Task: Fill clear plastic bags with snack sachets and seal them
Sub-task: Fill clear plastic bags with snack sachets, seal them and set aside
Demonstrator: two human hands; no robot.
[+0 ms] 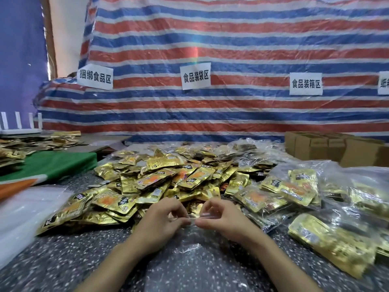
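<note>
An empty clear plastic bag (pixel 189 249) lies flat on the speckled table (pixel 63 266) in front of me. My left hand (pixel 162 222) and my right hand (pixel 223 218) pinch its top edge between thumbs and fingers, close together at the bag's mouth. Just behind the hands spreads a big heap of gold snack sachets (pixel 160 182). Filled clear bags of gold sachets (pixel 294 192) lie to the right, one more (pixel 332 243) at the near right.
A stack of empty clear bags (pixel 27 209) lies at the near left beside a green and orange cloth (pixel 48 165). More sachets (pixel 31 144) sit far left. Cardboard boxes (pixel 336 148) stand at the back right. A striped tarp with paper signs hangs behind.
</note>
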